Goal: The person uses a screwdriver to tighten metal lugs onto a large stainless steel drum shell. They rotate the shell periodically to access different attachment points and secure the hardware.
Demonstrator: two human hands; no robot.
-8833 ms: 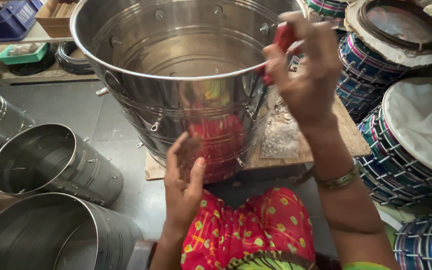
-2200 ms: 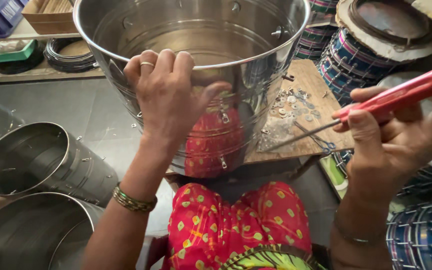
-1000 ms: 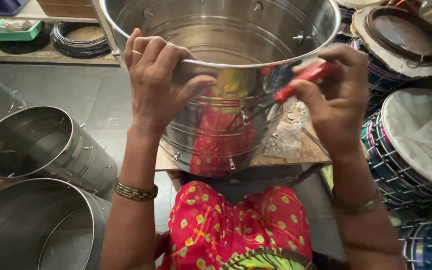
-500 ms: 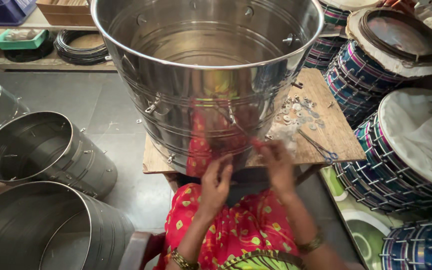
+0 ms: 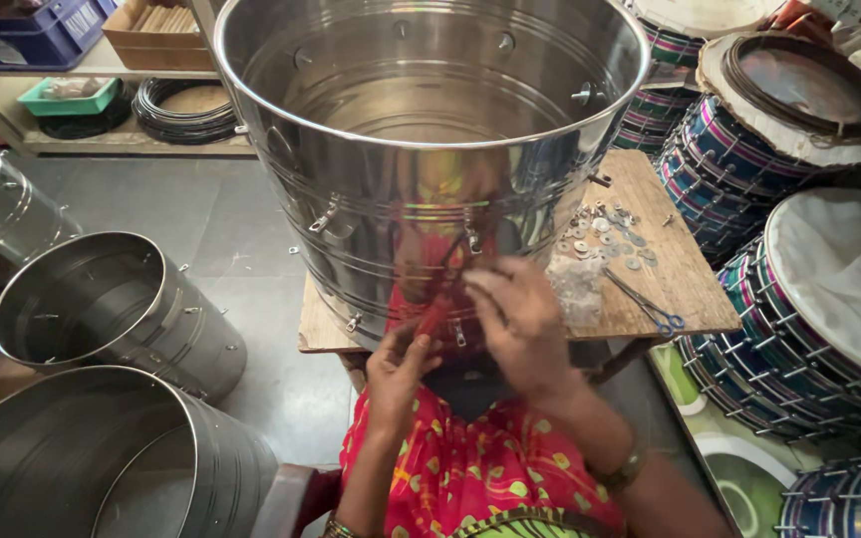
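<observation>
The right hand (image 5: 520,319) is cupped with its fingers curled against the lower wall of the large steel drum shell (image 5: 430,169), fingertips pinched near one of the small lugs riveted there; whether it grips a small part I cannot tell. Just to its left and slightly lower, the left hand (image 5: 401,364) pinches the end of a red-handled tool (image 5: 437,304), which slants up between the two hands against the shell.

The shell stands upright directly above and beyond both hands, on a low wooden board (image 5: 670,269) that reaches out to the right of the right hand. It is polished sheet metal, open at the top, stiff and probably slick; being thin-walled, it likely weighs less than it looks but is bulky, and the rolled top rim looks like the safest place to grip it for turning. The riveted lugs around the wall look sharp.

Close to the right of the right hand lies a clear bag of small parts (image 5: 578,289), beyond it loose washers (image 5: 605,234), and farther right a pair of blue-handled scissors (image 5: 650,307). Well off to the left of the left hand lie more bare steel shells (image 5: 112,309); to the far right are stacked finished drums (image 5: 829,299) with striped sides.
</observation>
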